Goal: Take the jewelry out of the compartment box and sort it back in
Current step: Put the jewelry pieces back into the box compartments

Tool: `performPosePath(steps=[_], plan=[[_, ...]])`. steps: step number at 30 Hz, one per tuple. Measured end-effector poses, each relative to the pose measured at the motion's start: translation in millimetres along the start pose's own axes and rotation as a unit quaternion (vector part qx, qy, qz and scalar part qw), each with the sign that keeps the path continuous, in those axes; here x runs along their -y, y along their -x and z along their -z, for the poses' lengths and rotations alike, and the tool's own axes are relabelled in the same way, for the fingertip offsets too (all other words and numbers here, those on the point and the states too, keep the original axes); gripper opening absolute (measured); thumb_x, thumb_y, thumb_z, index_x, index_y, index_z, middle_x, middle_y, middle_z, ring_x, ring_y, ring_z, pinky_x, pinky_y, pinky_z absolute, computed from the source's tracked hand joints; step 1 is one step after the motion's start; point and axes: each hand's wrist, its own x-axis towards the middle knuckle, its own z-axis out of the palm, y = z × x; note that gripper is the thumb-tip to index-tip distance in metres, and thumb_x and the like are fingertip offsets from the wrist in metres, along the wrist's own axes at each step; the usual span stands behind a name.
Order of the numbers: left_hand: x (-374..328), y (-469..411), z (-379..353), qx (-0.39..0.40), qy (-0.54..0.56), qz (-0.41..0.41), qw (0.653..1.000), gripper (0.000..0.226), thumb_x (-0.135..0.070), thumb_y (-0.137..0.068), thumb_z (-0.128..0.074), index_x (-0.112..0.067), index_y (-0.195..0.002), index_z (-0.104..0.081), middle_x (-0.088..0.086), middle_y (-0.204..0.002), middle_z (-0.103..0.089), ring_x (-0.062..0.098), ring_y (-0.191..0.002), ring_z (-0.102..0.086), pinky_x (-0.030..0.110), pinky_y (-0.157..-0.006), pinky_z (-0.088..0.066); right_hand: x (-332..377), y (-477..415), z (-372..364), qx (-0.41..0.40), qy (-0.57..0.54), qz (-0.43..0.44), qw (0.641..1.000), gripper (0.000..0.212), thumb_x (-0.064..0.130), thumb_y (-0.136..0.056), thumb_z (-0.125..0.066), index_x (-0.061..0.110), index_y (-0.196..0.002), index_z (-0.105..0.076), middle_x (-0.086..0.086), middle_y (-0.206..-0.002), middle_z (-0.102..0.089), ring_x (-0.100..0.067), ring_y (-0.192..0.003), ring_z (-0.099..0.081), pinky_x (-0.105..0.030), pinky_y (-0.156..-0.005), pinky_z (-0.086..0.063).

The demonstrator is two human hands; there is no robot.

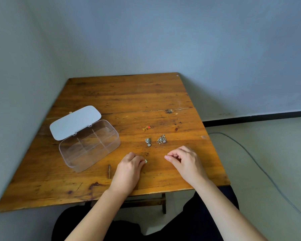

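Observation:
The clear compartment box (89, 145) stands at the table's left with its white lid (75, 121) flipped back, and its compartments look empty. Three jewelry pieces lie on the wood right of it: a small gold piece with a red bit (146, 128), a silver piece with a round tag (148, 142), and a tangled silver chain (162, 139). My left hand (130, 166) rests near the front edge, its fingertips pinched on a tiny silver piece (146, 161). My right hand (183, 160) hovers to the right with curled fingers, thumb and forefinger together. What it holds is hidden.
The wooden table (122, 94) fits into a wall corner, with walls behind it and to its left. A dark groove (109, 171) marks the wood near my left hand. A grey cable (261, 166) runs over the floor on the right. My dark-clothed legs are under the front edge.

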Motion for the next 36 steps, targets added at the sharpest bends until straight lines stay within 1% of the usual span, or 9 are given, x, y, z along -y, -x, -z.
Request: performPosePath(steps=[9, 15, 17, 20, 22, 24, 27, 30, 36], plan=[[6, 1, 5, 0.066, 0.007, 0.023, 0.998, 0.017, -0.013, -0.101, -0.051, -0.011, -0.110, -0.065, 0.001, -0.107, -0.056, 0.017, -0.096, -0.057, 0.024, -0.084, -0.051, -1, 1, 1, -0.013, 0.000, -0.010, 1.000, 0.011, 0.028, -0.095, -0.067, 0.019, -0.097, -0.073, 0.009, -0.093, -0.066, -0.014, -0.087, -0.062, -0.029, -0.075, -0.052], [10, -1, 29, 0.034, 0.212, 0.169, 0.962, 0.011, -0.021, -0.100, -0.054, -0.019, -0.096, -0.064, -0.003, -0.095, -0.063, 0.008, -0.087, -0.058, 0.014, -0.075, -0.044, 11, -9, 9, -0.053, -0.174, -0.116, 0.977, 0.008, 0.028, -0.096, -0.066, 0.028, -0.096, -0.074, 0.014, -0.081, -0.074, 0.001, -0.080, -0.068, -0.011, -0.069, -0.048], [14, 3, 37, 0.028, 0.346, 0.259, 0.901, 0.015, -0.027, -0.100, -0.055, -0.019, -0.099, -0.067, -0.005, -0.093, -0.067, 0.012, -0.085, -0.060, 0.020, -0.077, -0.048, 24, -13, 10, -0.045, -0.252, -0.156, 0.954, 0.009, 0.034, -0.096, -0.065, 0.034, -0.101, -0.073, 0.017, -0.088, -0.076, 0.000, -0.084, -0.069, -0.013, -0.072, -0.051], [22, 2, 44, -0.001, 0.602, 0.371, 0.707, 0.021, -0.019, -0.102, -0.051, -0.004, -0.108, -0.064, 0.012, -0.112, -0.074, 0.027, -0.105, -0.069, 0.040, -0.089, -0.055, 46, -17, 5, -0.009, -0.418, -0.246, 0.874, 0.013, 0.029, -0.094, -0.069, 0.035, -0.104, -0.074, 0.016, -0.103, -0.076, -0.007, -0.094, -0.072, -0.021, -0.072, -0.057], [28, 2, 49, -0.030, 0.687, 0.394, 0.609, 0.019, -0.014, -0.104, -0.045, 0.000, -0.110, -0.057, 0.022, -0.117, -0.071, 0.036, -0.108, -0.069, 0.047, -0.089, -0.055, 57, -20, 1, 0.026, -0.520, -0.292, 0.803, 0.019, 0.020, -0.093, -0.070, 0.022, -0.111, -0.074, 0.000, -0.108, -0.077, -0.019, -0.100, -0.074, -0.029, -0.075, -0.059], [31, 3, 55, -0.045, 0.725, 0.407, 0.554, 0.018, -0.014, -0.105, -0.040, -0.001, -0.109, -0.053, 0.026, -0.120, -0.068, 0.039, -0.107, -0.069, 0.047, -0.085, -0.056, 67, -23, -1, 0.047, -0.581, -0.324, 0.745, 0.023, 0.015, -0.092, -0.070, 0.013, -0.115, -0.072, -0.010, -0.107, -0.077, -0.028, -0.102, -0.074, -0.032, -0.076, -0.060], [33, 6, 63, -0.047, 0.756, 0.417, 0.501, 0.031, -0.028, -0.105, -0.038, -0.002, -0.108, -0.055, 0.028, -0.121, -0.067, 0.041, -0.107, -0.069, 0.049, -0.087, -0.054, 77, -25, -5, 0.077, -0.621, -0.357, 0.694, 0.028, 0.023, -0.096, -0.066, 0.007, -0.119, -0.070, -0.013, -0.109, -0.076, -0.029, -0.105, -0.072, -0.037, -0.080, -0.059], [36, 8, 71, -0.051, 0.772, 0.409, 0.483, 0.049, -0.039, -0.104, -0.037, 0.002, -0.125, -0.052, 0.027, -0.122, -0.067, 0.042, -0.111, -0.066, 0.051, -0.094, -0.050, 81, -27, -9, 0.101, -0.626, -0.361, 0.683, 0.036, 0.034, -0.102, -0.054, 0.008, -0.122, -0.068, -0.013, -0.116, -0.074, -0.028, -0.108, -0.071, -0.038, -0.084, -0.057], [48, 6, 97, -0.036, 0.750, 0.367, 0.549, 0.049, -0.038, -0.102, -0.040, 0.001, -0.130, -0.055, 0.024, -0.125, -0.067, 0.039, -0.115, -0.065, 0.048, -0.094, -0.054, 94, -40, -8, 0.112, -0.611, -0.344, 0.704, 0.037, 0.035, -0.102, -0.053, 0.008, -0.123, -0.068, -0.012, -0.115, -0.075, -0.026, -0.106, -0.072, -0.036, -0.083, -0.058]])
